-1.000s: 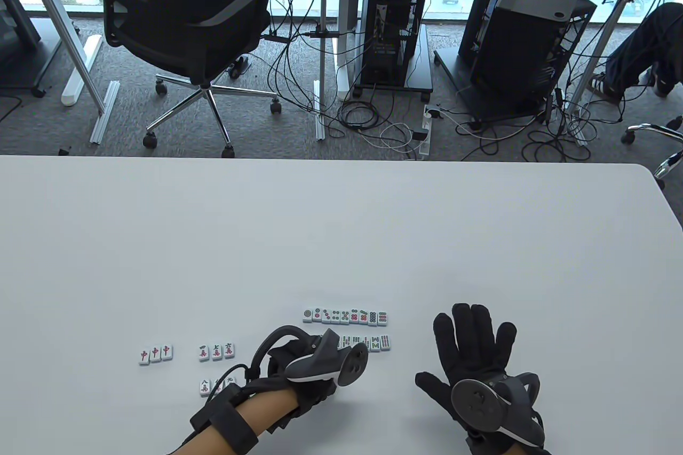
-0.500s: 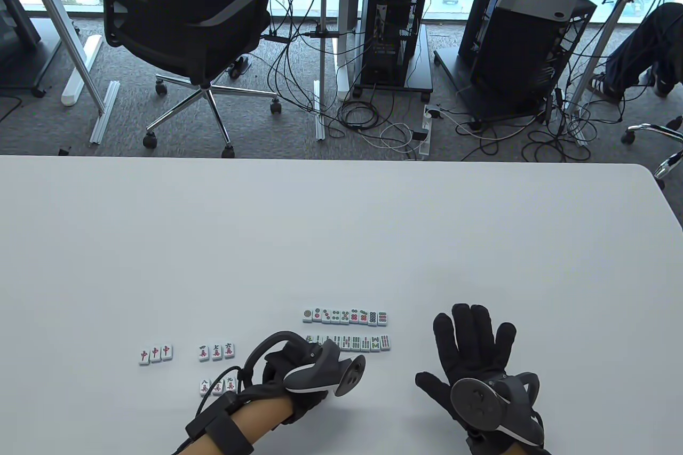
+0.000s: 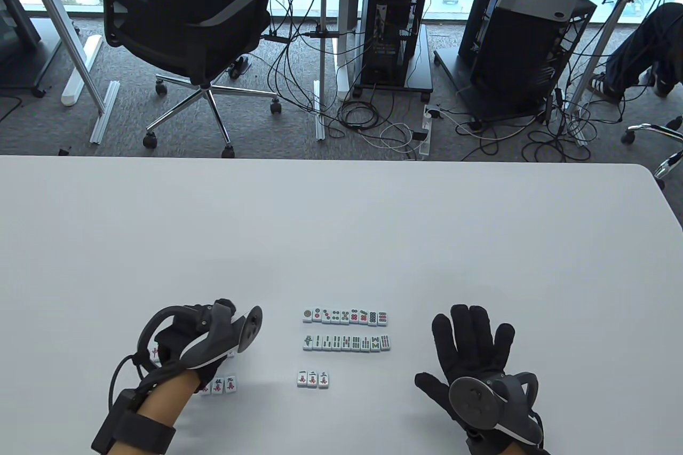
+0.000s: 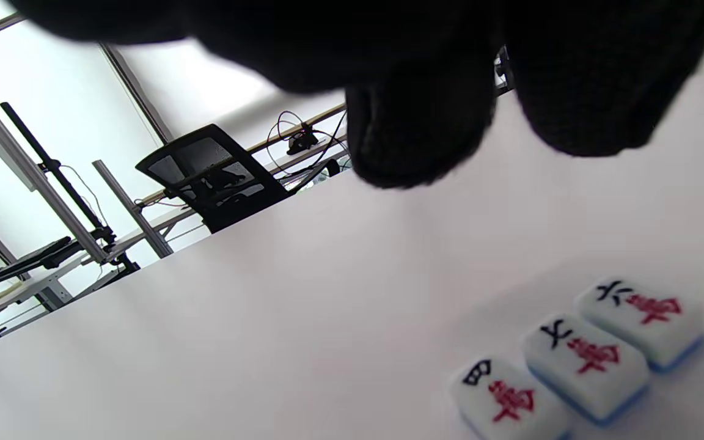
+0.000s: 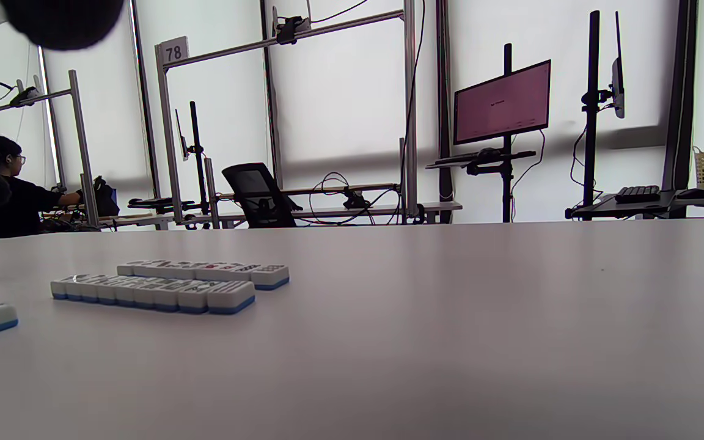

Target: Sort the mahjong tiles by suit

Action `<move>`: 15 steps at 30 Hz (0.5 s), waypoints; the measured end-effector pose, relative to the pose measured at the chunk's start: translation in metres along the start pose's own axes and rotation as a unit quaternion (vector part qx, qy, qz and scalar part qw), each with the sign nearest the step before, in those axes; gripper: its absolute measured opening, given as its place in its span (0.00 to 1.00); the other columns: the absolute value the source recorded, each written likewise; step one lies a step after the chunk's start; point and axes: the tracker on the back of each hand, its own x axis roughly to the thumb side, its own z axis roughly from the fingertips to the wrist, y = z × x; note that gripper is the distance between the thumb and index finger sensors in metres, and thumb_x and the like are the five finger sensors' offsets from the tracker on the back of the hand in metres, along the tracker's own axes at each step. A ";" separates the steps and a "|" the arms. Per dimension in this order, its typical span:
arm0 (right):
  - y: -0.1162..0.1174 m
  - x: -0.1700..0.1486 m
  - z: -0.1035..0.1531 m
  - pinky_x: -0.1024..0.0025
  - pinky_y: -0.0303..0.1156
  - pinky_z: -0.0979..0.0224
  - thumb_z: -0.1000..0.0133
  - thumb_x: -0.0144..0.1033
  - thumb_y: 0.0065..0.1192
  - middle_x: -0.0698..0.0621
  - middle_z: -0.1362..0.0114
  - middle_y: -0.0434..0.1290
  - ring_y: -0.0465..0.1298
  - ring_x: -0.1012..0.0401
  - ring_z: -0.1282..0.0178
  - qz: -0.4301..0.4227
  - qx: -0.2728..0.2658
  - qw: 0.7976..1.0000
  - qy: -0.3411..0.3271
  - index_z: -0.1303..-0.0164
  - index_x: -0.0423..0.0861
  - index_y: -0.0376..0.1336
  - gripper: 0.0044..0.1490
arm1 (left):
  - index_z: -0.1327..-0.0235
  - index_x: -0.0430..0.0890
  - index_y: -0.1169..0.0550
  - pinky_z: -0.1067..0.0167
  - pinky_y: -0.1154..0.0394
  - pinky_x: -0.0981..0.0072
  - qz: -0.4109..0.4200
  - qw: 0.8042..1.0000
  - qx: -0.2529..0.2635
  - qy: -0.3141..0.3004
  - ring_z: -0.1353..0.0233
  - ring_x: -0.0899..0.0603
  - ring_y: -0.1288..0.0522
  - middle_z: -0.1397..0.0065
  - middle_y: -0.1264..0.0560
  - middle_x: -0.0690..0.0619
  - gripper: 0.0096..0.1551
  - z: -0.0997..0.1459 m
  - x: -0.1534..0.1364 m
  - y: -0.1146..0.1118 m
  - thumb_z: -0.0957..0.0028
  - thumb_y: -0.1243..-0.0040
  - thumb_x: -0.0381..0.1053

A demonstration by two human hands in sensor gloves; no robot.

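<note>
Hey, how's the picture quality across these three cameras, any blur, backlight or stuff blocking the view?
Table view: evenly lit and sharp, suit rows readable, though the left hand covers some tiles. Left wrist view: the fingers are a dark, blurred mass across the top; the three character tiles are crisp. Right wrist view: bright windows backlight the room, and the tile rows sit too edge-on to read.
</note>
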 end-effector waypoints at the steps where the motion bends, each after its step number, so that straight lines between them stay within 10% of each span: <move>1: 0.001 0.000 0.000 0.24 0.28 0.27 0.47 0.67 0.47 0.41 0.16 0.23 0.24 0.40 0.20 0.001 0.003 1.000 0.000 0.21 0.50 0.24 0.61 | 0.46 0.51 0.19 0.71 0.19 0.62 0.007 1.000 -0.017 0.003 0.79 0.57 0.18 0.65 0.14 0.62 0.37 0.001 -0.003 -0.008 0.71 0.28 0.63; 15: 0.003 0.001 -0.001 0.24 0.28 0.27 0.47 0.67 0.47 0.41 0.16 0.24 0.24 0.40 0.20 0.005 0.015 1.000 0.007 0.21 0.50 0.24 0.60 | 0.49 0.46 0.19 0.72 0.19 0.63 0.055 0.992 -0.109 0.004 0.80 0.57 0.19 0.66 0.14 0.62 0.36 -0.008 -0.004 -0.060 0.69 0.30 0.62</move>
